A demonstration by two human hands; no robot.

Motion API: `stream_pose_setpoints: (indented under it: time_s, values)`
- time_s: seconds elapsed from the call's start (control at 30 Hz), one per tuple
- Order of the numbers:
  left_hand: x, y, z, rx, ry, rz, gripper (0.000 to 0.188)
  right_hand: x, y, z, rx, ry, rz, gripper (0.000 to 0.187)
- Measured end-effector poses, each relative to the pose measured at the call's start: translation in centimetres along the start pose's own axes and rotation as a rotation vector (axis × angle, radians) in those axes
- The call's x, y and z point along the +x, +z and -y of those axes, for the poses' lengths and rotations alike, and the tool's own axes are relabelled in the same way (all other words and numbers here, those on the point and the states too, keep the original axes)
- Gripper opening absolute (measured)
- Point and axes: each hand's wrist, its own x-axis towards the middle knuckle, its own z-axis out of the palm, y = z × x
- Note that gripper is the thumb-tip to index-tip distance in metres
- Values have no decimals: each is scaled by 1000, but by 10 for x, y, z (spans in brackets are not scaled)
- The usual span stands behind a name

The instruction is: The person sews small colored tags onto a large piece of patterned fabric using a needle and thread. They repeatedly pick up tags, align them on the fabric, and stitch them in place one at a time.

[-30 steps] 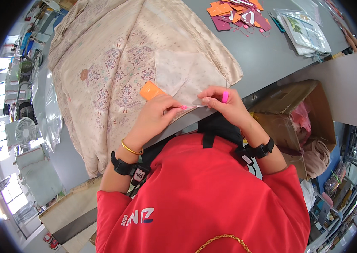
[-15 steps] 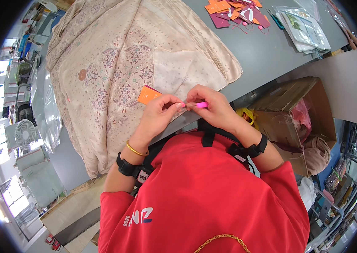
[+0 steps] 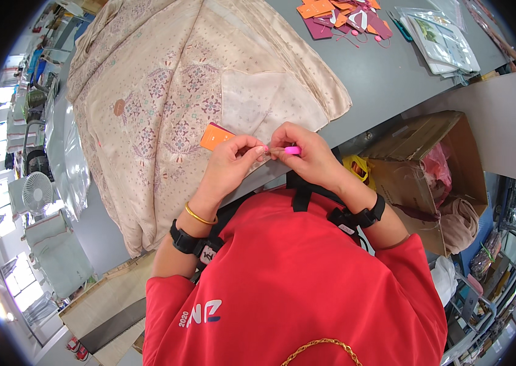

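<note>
My left hand (image 3: 233, 160) is closed, thumb and forefinger pinching a small pink bead-like fastener (image 3: 265, 148). An orange and maroon hang tag (image 3: 215, 136) sticks out beyond that hand's knuckles, over the cloth. My right hand (image 3: 304, 154) is closed close beside it, its fingertips meeting the left ones at the fastener. A short bright pink piece (image 3: 293, 150) shows at the right fingers; whether it is gripped or worn I cannot tell. Under and beyond the hands lies a stack of beige patterned scarves (image 3: 148, 122), with one pale corner (image 3: 264, 100) folded over.
More orange and maroon hang tags (image 3: 346, 17) lie in a pile on the grey table (image 3: 374, 73). Clear plastic packets (image 3: 441, 43) are at the far right. By the table's near edge stands an open cardboard box (image 3: 404, 177) with cloth inside, next to a yellow bag (image 3: 358, 168).
My hands stay together in nearly the same place. The hang tag has shifted very slightly, and the bright pink piece at my right fingers shows a little less length.
</note>
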Motion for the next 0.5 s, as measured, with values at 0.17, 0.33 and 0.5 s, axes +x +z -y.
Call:
stream_pose_setpoints:
  time_s: [0.17, 0.33, 0.5]
  values:
    - [2, -1, 5, -71, 11, 1, 13, 1, 7, -2, 62, -17, -34, 15]
    - [1, -5, 7, -156, -38, 34, 14, 8, 5, -6, 231, 56, -36, 18]
    - [0, -10, 3, -206, -120, 73, 14, 11, 3, 4, 63, 68, 12, 21]
